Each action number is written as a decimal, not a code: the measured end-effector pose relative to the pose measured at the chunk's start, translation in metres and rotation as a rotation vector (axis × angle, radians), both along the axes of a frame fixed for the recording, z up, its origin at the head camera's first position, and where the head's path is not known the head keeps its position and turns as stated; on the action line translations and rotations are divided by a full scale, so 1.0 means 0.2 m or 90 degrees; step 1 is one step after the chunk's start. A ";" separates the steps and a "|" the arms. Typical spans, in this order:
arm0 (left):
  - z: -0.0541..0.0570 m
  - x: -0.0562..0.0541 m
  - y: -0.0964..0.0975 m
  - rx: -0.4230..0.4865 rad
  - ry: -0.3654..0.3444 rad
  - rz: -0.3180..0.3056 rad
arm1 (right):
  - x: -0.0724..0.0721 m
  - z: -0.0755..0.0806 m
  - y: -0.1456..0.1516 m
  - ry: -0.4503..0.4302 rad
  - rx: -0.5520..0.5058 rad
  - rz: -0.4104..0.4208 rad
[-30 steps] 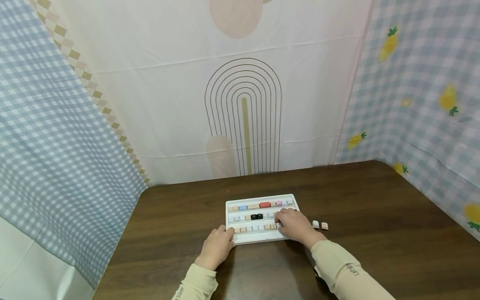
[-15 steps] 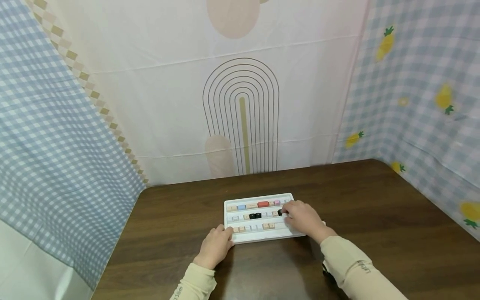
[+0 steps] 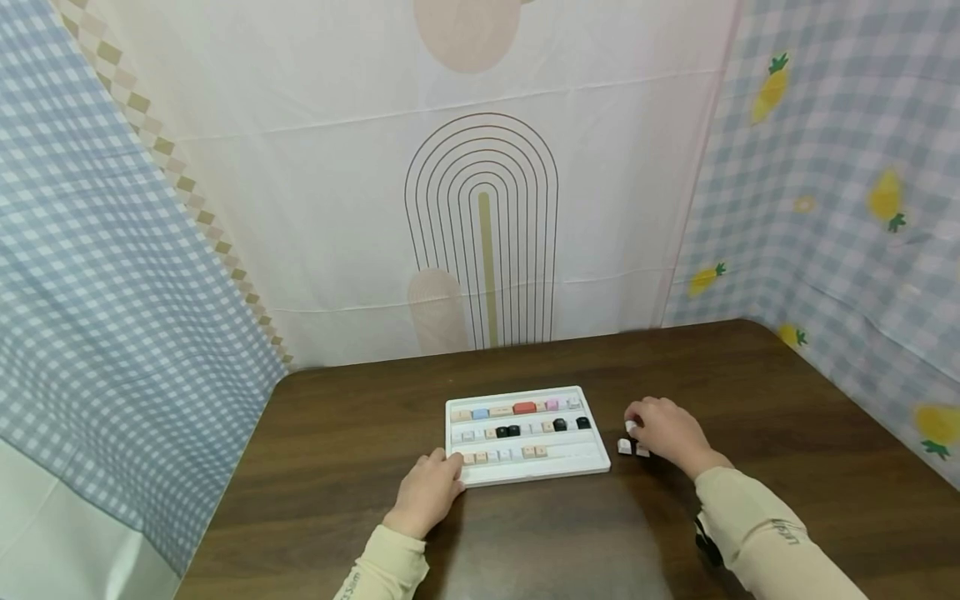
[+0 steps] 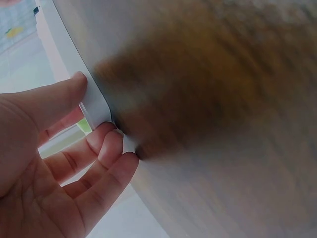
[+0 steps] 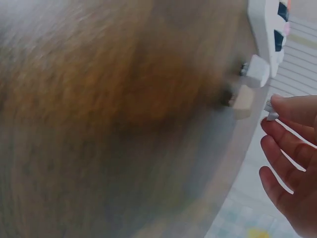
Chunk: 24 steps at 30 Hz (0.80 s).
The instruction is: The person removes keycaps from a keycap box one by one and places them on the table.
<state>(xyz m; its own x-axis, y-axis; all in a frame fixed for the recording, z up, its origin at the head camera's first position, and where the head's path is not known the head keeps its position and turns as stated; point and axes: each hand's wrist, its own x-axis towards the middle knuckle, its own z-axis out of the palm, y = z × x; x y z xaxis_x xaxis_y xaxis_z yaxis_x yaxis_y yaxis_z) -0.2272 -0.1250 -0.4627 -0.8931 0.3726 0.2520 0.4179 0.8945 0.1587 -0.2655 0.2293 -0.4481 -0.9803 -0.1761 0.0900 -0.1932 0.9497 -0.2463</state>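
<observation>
Here's the right hand [image 3: 670, 433], out over the brown table [image 3: 525, 542] to the right of the white tray [image 3: 536, 475], thumb and forefinger pinching a small white keycap [image 5: 272, 114] while the other fingers stand slightly apart, loosely bent. Just beneath, two loose caps sit side by side near the tray's right edge: a white cap [image 3: 624, 447] and a beige cap [image 3: 642, 451]. Over on the other side, the left hand [image 3: 426, 492] grips the tray's near left corner, thumb against the near wall, fingertips curled close together around the corner. And the tray itself, three rows of caps: blue cap [image 3: 480, 413], red cap [image 3: 524, 407] and pink cap [image 3: 552, 405] at the back, four black ones across the middle, beige and white up front.
</observation>
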 end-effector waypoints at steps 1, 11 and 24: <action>0.00 0.00 0.00 0.000 -0.001 0.001 | 0.00 -0.01 0.00 -0.014 -0.002 -0.002; -0.01 0.00 0.00 -0.001 0.000 0.001 | -0.02 -0.03 0.00 -0.085 -0.002 -0.004; 0.00 0.00 0.00 -0.002 0.003 -0.008 | -0.01 0.03 -0.06 -0.017 0.011 0.013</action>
